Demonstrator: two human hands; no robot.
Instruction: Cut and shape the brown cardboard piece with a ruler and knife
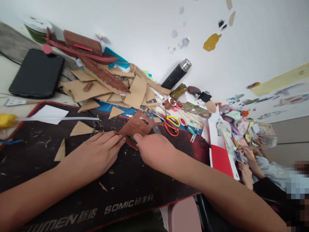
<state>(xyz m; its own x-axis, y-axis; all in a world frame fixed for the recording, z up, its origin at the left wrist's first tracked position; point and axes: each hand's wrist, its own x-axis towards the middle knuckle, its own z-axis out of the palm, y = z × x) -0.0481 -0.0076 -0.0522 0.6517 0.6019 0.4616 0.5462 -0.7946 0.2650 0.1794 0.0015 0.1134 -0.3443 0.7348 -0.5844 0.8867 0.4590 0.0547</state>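
A flat brown-coated cardboard piece (135,126) with a narrow slot cut near its far end lies on the dark desk mat (135,180). My left hand (103,151) rests flat at its left edge, fingers stretched and touching it. Over its near right side, my right hand (154,149) is closed around a slim green tool (133,139) that looks like a craft knife; most of it is hidden by the fingers. A metal strip (156,128) shows beside the cardboard's right edge. Triangular cardboard scraps (80,129) lie beyond my left hand.
Cardboard offcuts (136,91) pile up behind, below a brown model boat (82,48). Orange-handled scissors (171,129) and a black thermos (176,74) stand right of them. A glue gun (8,120) with a long stick lies left. Another person's hands (246,170) are at far right.
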